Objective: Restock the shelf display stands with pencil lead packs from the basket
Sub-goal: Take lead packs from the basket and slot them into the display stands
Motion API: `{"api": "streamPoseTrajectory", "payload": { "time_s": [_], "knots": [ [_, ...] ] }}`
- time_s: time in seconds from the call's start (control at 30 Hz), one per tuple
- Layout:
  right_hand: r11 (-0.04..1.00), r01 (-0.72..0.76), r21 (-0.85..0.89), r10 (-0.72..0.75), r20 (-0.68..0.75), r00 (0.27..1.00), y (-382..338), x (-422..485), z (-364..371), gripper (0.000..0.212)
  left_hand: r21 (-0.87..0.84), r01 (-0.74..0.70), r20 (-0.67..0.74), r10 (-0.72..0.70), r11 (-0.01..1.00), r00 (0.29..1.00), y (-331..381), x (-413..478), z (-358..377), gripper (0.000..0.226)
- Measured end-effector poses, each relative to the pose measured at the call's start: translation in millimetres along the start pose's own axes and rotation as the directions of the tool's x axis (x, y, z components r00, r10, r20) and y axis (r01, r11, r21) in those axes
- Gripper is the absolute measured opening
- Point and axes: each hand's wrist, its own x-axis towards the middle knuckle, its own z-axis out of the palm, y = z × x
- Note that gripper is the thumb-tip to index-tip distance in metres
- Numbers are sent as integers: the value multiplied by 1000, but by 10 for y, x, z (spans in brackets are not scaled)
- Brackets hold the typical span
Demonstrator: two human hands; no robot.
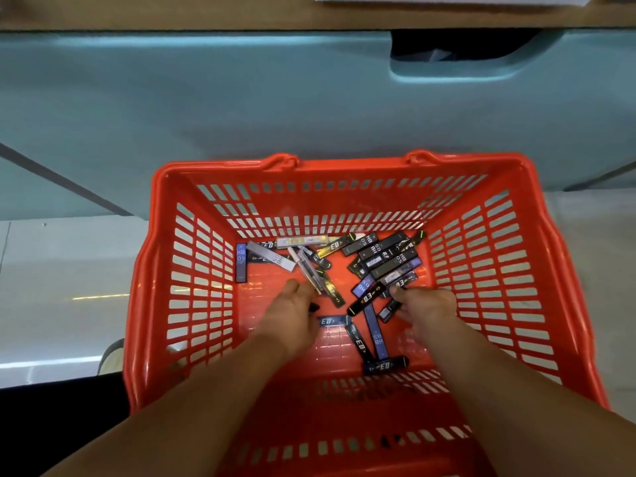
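The pencil lead packs lie loose on the bottom of the red basket, none of them on a shelf. Most are slim black or blue sleeves marked HB. A thick cluster sits at the far right of the bottom, a few pale and clear ones lie at the far middle, one blue pack stands along the left wall, and several more are strewn toward the near side.

Both bare arms reach down into the basket from the near edge. The right hand is at the near end of the right cluster, its fingers curled round a dark pack that sticks out to the left below them. The left hand is at the middle, just near the clear packs. Its fingers are curled inward with a dark tip showing at their ends, and I cannot tell whether they hold anything.

The basket stands on a pale glossy floor. Beyond it rises a teal panel under a wooden shelf edge. A shoe shows at the near left.
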Motion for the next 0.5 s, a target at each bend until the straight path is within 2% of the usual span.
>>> {"api": "streamPoseTrajectory", "payload": {
  "time_s": [0.03,0.07,0.13,0.17,0.23,0.3,0.4,0.43,0.5],
  "knots": [
    [1000,-18,-13,19,22,1000,-16,-24,-11,58,5,-46,21,46,999,999,64,3,33,37],
    [998,2,-55,0,27,1000,-27,-30,-26,52,14,-85,47,84,996,995,121,14,76,38],
    [978,87,-192,-84,23,996,-66,-113,-73,27,44,-136,99,131,990,986,212,32,148,42],
    [959,126,-253,-122,32,992,-75,-160,-107,23,66,-149,123,140,987,982,234,33,175,46],
    [922,180,-344,-154,103,983,-59,-171,-170,27,132,-176,169,153,975,974,227,35,199,54],
    [878,212,-430,-153,167,974,-4,-181,-164,34,218,-186,196,144,958,970,202,34,174,50],
    [813,231,-535,-148,193,970,116,-195,-88,15,290,-99,190,44,952,981,169,14,99,37],
    [762,262,-592,-163,217,963,132,-211,-49,24,292,-69,193,12,954,981,152,-6,62,34],
    [564,351,-747,-217,276,936,117,-282,39,35,247,-28,220,-28,969,975,92,-44,-7,32]
  ]
}}
